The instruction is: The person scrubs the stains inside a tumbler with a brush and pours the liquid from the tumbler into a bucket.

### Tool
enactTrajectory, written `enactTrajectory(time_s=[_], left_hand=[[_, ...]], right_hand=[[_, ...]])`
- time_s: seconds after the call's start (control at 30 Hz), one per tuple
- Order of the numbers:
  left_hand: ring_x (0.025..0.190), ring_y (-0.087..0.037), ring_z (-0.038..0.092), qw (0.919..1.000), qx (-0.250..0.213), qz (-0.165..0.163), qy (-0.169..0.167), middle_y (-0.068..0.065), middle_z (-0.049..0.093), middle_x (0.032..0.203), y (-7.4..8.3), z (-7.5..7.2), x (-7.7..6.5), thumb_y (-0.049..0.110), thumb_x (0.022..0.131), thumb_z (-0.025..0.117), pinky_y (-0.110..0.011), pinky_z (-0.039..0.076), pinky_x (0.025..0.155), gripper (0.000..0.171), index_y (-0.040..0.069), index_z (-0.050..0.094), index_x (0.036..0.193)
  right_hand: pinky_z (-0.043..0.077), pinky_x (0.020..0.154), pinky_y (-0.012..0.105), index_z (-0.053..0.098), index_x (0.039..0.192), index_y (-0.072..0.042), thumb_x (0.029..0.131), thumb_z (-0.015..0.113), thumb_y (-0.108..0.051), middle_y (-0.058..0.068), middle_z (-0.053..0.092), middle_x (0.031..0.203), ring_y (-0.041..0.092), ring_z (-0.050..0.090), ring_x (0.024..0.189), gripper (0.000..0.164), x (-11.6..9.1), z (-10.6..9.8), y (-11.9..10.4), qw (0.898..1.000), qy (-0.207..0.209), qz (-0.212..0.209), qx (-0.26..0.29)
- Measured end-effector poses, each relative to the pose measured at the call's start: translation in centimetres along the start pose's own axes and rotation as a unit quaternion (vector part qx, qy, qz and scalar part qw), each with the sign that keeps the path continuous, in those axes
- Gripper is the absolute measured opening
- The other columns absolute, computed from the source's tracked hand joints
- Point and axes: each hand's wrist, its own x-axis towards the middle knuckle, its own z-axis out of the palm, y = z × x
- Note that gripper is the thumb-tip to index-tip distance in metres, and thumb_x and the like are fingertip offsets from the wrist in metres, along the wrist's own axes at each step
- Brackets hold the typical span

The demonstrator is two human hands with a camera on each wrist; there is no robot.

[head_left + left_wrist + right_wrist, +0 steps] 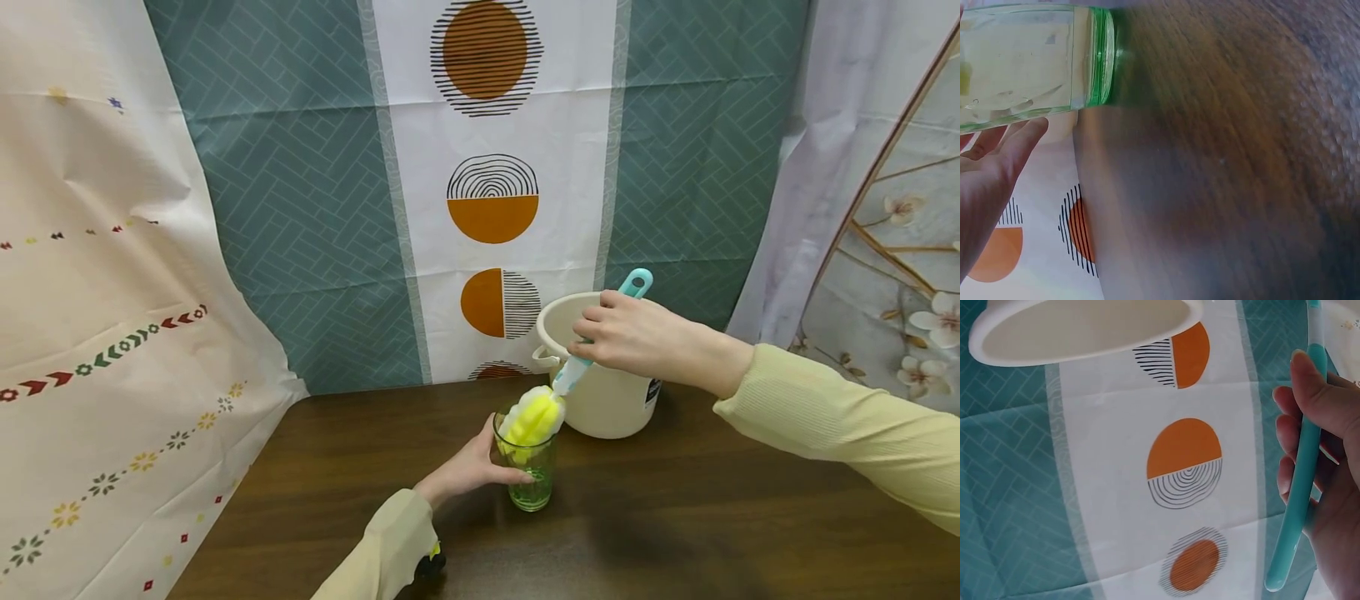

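Observation:
My left hand (480,463) grips a green-tinted drinking glass (531,487) from its left side, thumb along the front. In the left wrist view the glass (1022,69) shows clear walls and a thick green base, near the wooden surface. With its fingers curled round the turquoise handle (1300,469), my right hand (637,337) holds a bottle brush (573,373) at a slant. The brush's yellow and white sponge head (536,417) sits partly inside the mouth of the glass, its upper part above the rim.
Behind the glass and under the right hand stands a cream bucket (606,408) with a side handle. The dark brown wooden table (345,467) ends at a hanging patterned cloth (315,208). A small black object (430,562) lies beside the left sleeve.

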Motion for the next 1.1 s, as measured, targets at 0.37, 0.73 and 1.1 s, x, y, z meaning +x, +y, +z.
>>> enactTrajectory(time_s=[0.37, 0.73, 1.1], left_hand=[[0.087, -0.01, 0.035, 0.9993, -0.033, -0.007, -0.017, 0.003, 0.034, 0.098, 2.0, -0.2, -0.8, 0.023, 0.057, 0.062, -0.033, 0.026, 0.07, 0.063, 0.02, 0.019, 0.103], [0.08, -0.011, 0.04, 0.9997, -0.009, 0.017, -0.017, 0.001, 0.041, 0.091, -1.4, 0.1, 0.5, 0.03, 0.054, 0.062, -0.038, 0.028, 0.067, 0.062, 0.019, 0.022, 0.1], [0.08, -0.011, 0.041, 0.9987, -0.04, 0.009, -0.03, 0.001, 0.041, 0.092, 0.8, -0.2, -0.3, 0.023, 0.057, 0.062, -0.027, 0.032, 0.064, 0.059, 0.018, 0.021, 0.1]], right_hand=[[0.025, 0.062, 0.032, 0.051, 0.084, -0.016, 0.064, 0.055, -0.017, 0.003, 0.039, 0.067, 0.019, 0.037, 0.063, 0.021, 2.0, 0.2, -0.3, 0.999, -0.004, -0.02, -0.037], [0.024, 0.065, 0.033, 0.054, 0.081, -0.02, 0.062, 0.055, -0.023, 0.0, 0.043, 0.074, 0.02, 0.037, 0.067, 0.019, 3.8, 1.3, -1.3, 0.999, 0.0, -0.033, -0.014], [0.024, 0.064, 0.032, 0.055, 0.075, -0.018, 0.06, 0.056, -0.018, 0.001, 0.043, 0.068, 0.019, 0.036, 0.066, 0.015, 4.9, 1.7, -1.9, 0.999, -0.004, -0.046, -0.018]])
